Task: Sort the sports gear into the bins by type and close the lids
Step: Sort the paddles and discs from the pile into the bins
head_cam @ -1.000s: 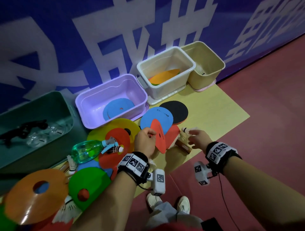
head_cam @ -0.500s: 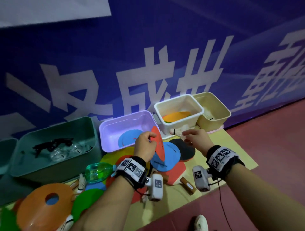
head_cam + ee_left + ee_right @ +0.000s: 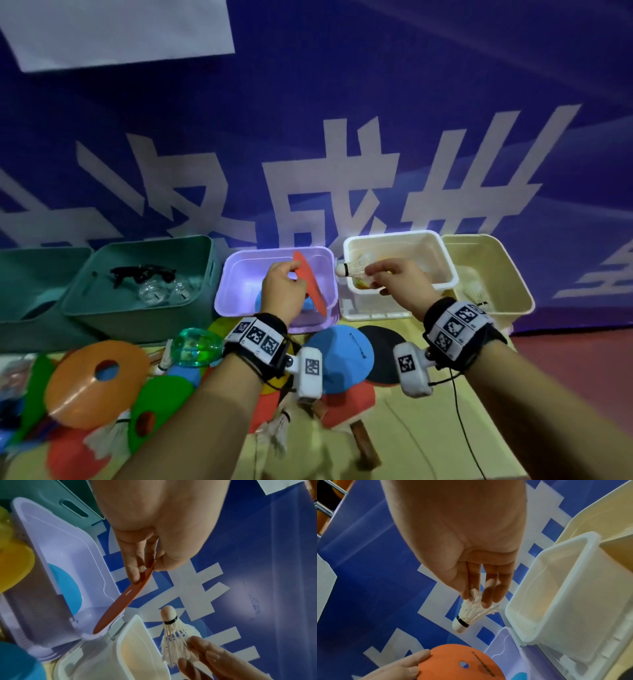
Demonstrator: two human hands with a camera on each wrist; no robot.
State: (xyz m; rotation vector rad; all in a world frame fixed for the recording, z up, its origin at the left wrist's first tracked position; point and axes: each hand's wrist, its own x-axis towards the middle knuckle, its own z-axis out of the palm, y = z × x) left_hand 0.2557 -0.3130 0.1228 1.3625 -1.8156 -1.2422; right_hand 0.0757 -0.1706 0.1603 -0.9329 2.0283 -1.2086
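My left hand pinches a thin red disc by its edge and holds it tilted over the purple bin. In the left wrist view the red disc reaches down past the purple bin's corner, and a blue disc lies inside. My right hand pinches a white shuttlecock by its feathers, cork pointing left, above the white bin's left rim. The right wrist view shows the shuttlecock hanging from my right hand beside the white bin.
A cream bin stands right of the white one, a teal bin with goggles to the left. On the yellow mat lie an orange cone disc, a green bottle, blue, black and red paddles, and loose shuttlecocks.
Both hands have risen from the mat to the bins. The red disc now hangs over the purple bin and the shuttlecock over the white bin. My head view has tilted up.
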